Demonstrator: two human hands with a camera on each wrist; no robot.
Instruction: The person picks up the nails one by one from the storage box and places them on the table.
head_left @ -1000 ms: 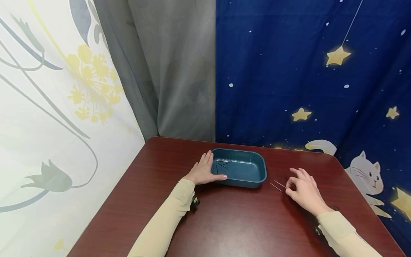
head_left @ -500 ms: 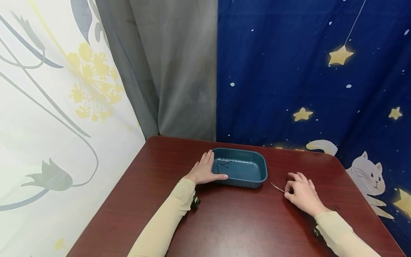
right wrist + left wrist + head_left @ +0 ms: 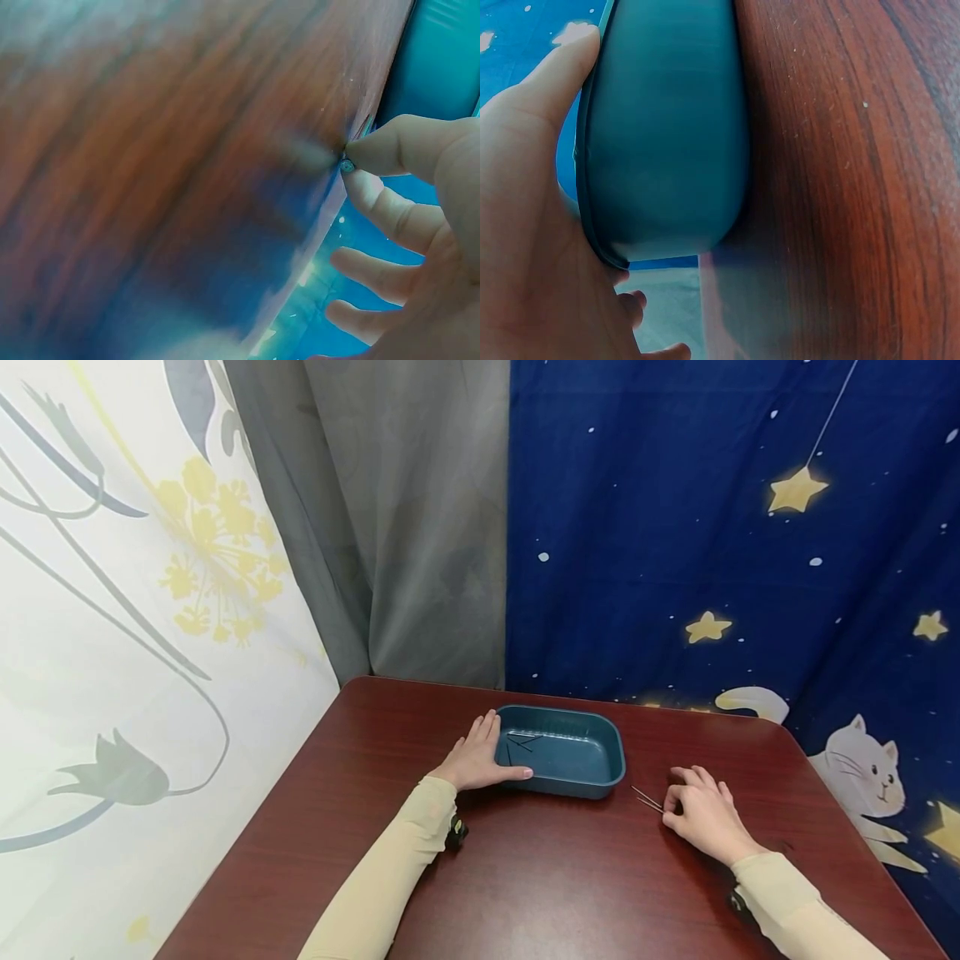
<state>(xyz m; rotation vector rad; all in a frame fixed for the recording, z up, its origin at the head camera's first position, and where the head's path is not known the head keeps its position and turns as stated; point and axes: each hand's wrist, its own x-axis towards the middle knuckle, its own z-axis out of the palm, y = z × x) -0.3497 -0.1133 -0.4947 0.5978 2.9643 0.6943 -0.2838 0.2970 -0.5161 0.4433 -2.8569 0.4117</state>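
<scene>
I'd watch for the thin, round-headed pin (image 3: pixel 347 165) twisting loose, because the right hand (image 3: pixel 705 817) pinches it only near its end, low over the wood-grain table (image 3: pixel 540 860), just right of the rectangular teal tray (image 3: pixel 573 787). The left hand (image 3: pixel 478 762) lies spread around the tray's left end, where too hard a push could slide it and jostle the thin dark sticks (image 3: pixel 517 742) inside. The tray's raised right wall stands between pin and sticks; the starry blue curtain (image 3: pixel 637 543) hangs behind.

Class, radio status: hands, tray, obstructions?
Left hand on rim of teal tray. Right hand pinches thin stick outside tray. Dark sticks inside. No obstruction evident.
</scene>
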